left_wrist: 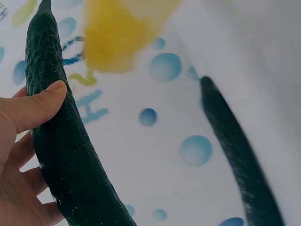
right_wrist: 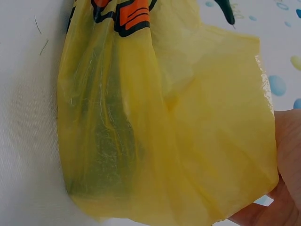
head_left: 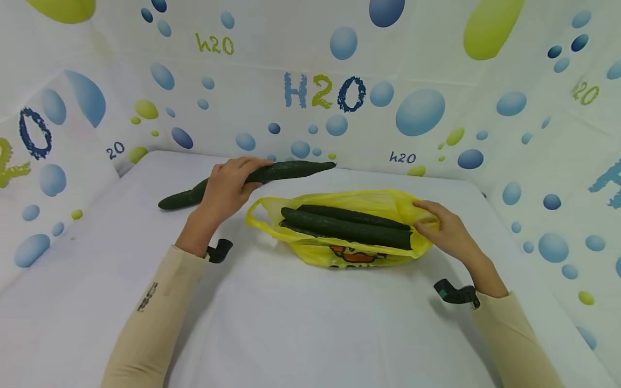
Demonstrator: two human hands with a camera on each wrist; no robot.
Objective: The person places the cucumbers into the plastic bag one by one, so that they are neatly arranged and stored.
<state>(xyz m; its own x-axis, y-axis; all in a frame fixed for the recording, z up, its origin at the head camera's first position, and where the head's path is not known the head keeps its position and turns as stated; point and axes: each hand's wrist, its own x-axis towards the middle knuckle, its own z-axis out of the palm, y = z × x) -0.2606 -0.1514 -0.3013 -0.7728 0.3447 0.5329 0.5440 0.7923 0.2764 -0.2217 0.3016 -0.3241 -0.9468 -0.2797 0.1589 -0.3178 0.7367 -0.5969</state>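
Observation:
My left hand (head_left: pixel 228 186) grips a long dark green cucumber (head_left: pixel 291 170), thumb on one side and fingers round the other. Its tapered end points right in the head view. In the left wrist view a second cucumber (left_wrist: pixel 240 165) lies farther off, blurred. On the table a yellow plastic bag (head_left: pixel 402 200) lies on its side, mouth spread open. Inside it, two cucumbers show side by side, the front cucumber (head_left: pixel 346 229) partly covering the rear cucumber (head_left: pixel 359 215). My right hand (head_left: pixel 448 229) pinches the rim at the bag's right end between thumb and fingers.
A white cloth (head_left: pixel 301 328) covers the table. Behind and at both sides hangs a white curtain (head_left: pixel 262 108) printed with blue and green drops. One loop handle (head_left: pixel 250 216) of the bag sticks out to the left, below the left hand.

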